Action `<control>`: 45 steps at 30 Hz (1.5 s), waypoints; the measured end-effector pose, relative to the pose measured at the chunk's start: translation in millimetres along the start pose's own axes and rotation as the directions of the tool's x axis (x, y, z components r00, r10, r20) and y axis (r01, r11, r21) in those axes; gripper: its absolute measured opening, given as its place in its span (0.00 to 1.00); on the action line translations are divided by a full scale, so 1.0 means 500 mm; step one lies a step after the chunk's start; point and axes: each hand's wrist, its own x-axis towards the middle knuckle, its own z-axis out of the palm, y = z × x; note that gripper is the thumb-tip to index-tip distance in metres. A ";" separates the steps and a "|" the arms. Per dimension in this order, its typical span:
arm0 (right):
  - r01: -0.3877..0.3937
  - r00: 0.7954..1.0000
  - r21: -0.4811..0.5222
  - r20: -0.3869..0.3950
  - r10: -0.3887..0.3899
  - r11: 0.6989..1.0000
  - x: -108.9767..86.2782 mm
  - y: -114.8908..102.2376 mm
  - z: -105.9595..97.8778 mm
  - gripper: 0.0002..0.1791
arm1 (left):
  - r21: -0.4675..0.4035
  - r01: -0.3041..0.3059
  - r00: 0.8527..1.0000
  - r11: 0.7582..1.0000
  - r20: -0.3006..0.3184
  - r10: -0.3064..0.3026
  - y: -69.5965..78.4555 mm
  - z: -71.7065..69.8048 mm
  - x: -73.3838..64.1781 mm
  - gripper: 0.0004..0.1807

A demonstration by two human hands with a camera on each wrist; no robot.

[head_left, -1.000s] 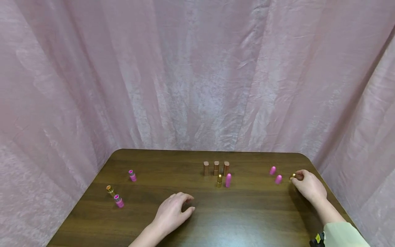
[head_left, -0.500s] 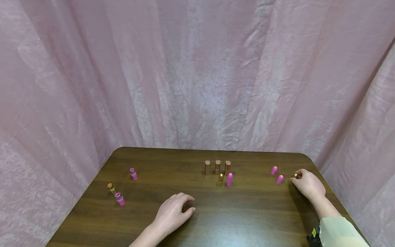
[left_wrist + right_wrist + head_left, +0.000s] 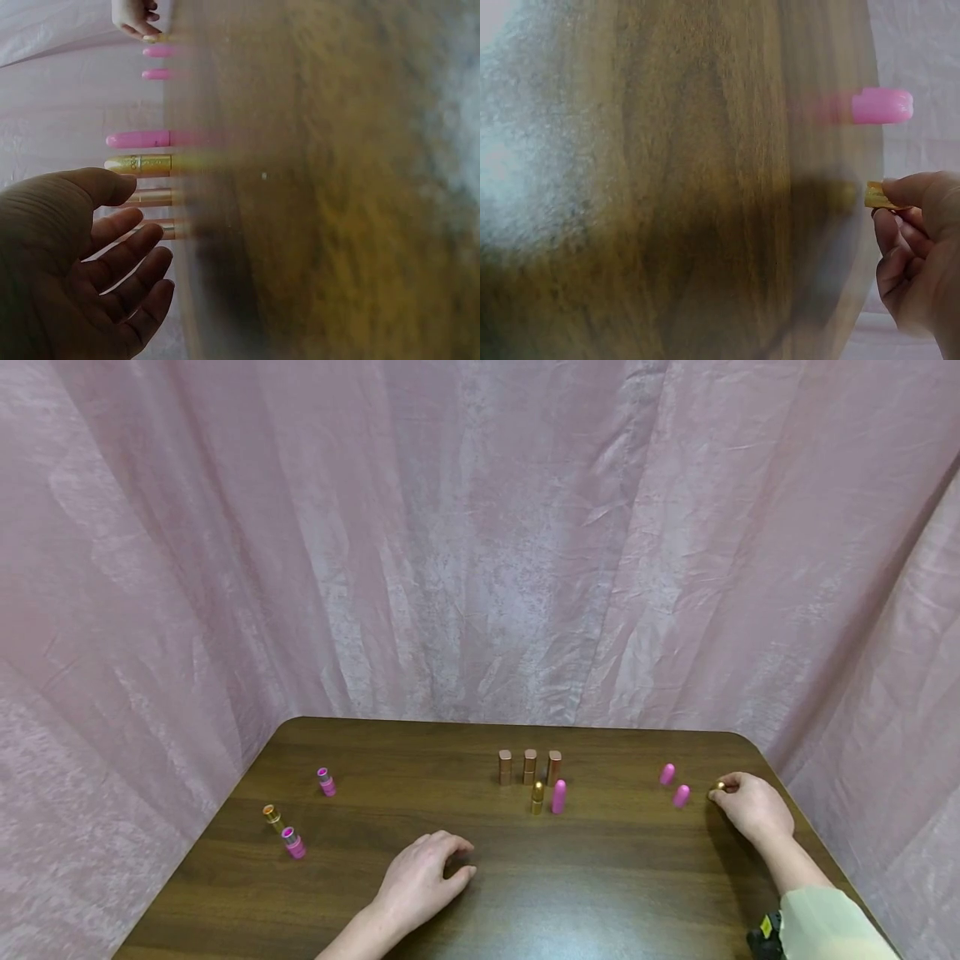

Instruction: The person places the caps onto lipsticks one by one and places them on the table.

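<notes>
At the table's right side my right hand (image 3: 752,810) pinches a small gold lipstick cap (image 3: 876,196) between thumb and fingers. Two pink lipstick caps (image 3: 681,796) stand upright just left of it. My left hand (image 3: 422,878) holds nothing; its fingers are loosely bent above the front middle of the table. In the left wrist view, the left hand (image 3: 97,255) partly hides a row of lipsticks. That group has a pink lipstick (image 3: 558,797), a gold lipstick (image 3: 537,798) and three rose-gold lipsticks (image 3: 529,767), all upright.
On the left of the brown wooden table (image 3: 420,760) stand uncapped lipstick bases: a gold base (image 3: 273,817) close to a pink base (image 3: 293,842), and another pink base (image 3: 326,782) farther back. Pink curtains (image 3: 480,543) hang behind the table and along its sides.
The head view has shifted slightly. My right hand keeps its pinch on the gold lipstick cap, almost in place. The left hand and the standing lipsticks have not visibly moved.
</notes>
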 end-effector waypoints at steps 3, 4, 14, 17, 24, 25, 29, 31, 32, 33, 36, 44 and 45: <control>0.019 0.999 0.039 -0.030 -0.018 0.999 -0.011 0.000 0.000 0.22 | 0.003 -0.001 1.000 1.000 -0.002 0.001 0.001 0.001 0.001 0.12; 0.026 0.999 0.055 -0.041 -0.023 0.998 -0.016 -0.002 -0.001 0.23 | 0.004 -0.001 1.000 1.000 -0.003 0.001 0.002 0.001 0.001 0.12; -0.022 0.999 0.485 -0.026 0.039 0.874 -0.086 -0.065 0.001 0.31 | 0.000 -0.006 1.000 1.000 0.002 0.006 0.006 0.004 0.003 0.11; -0.062 0.998 0.601 0.038 0.049 0.797 -0.107 -0.089 0.002 0.33 | -0.002 -0.007 1.000 1.000 0.004 0.007 0.006 0.003 0.002 0.11; -0.162 0.987 0.891 0.146 0.070 0.424 -0.154 -0.166 0.045 0.05 | 0.009 -0.007 1.000 1.000 0.000 0.007 0.005 0.002 0.003 0.12; -0.173 0.985 0.905 0.157 0.073 0.388 -0.161 -0.177 0.055 0.05 | 0.009 -0.009 1.000 1.000 0.000 0.009 0.005 0.002 0.004 0.12; -0.199 0.980 0.918 0.190 0.060 0.344 -0.186 -0.217 0.093 0.05 | 0.012 -0.012 1.000 1.000 0.002 0.012 0.007 0.002 0.005 0.12; -0.213 0.977 0.921 0.207 0.054 0.328 -0.195 -0.235 0.113 0.07 | 0.013 -0.012 1.000 1.000 0.001 0.012 0.007 0.001 0.005 0.12; -0.220 0.975 0.920 0.214 0.053 0.324 -0.200 -0.244 0.123 0.08 | 0.013 -0.010 1.000 1.000 0.001 0.010 0.007 0.001 0.004 0.12; -0.231 0.973 0.920 0.226 0.055 0.317 -0.204 -0.251 0.133 0.10 | 0.012 -0.009 1.000 1.000 0.003 0.009 0.008 0.001 0.004 0.12; -0.264 0.964 0.915 0.256 0.068 0.304 -0.214 -0.268 0.158 0.12 | 0.018 -0.012 1.000 1.000 0.012 0.012 0.008 -0.002 0.003 0.12; -0.297 0.954 0.903 0.290 0.068 0.310 -0.223 -0.287 0.184 0.14 | 0.096 0.020 0.998 0.995 -0.062 -0.014 -0.015 -0.070 0.011 0.14; -0.296 0.955 0.903 0.289 0.071 0.312 -0.223 -0.287 0.184 0.15 | 0.100 0.031 0.996 0.995 -0.082 -0.023 -0.023 -0.085 0.011 0.15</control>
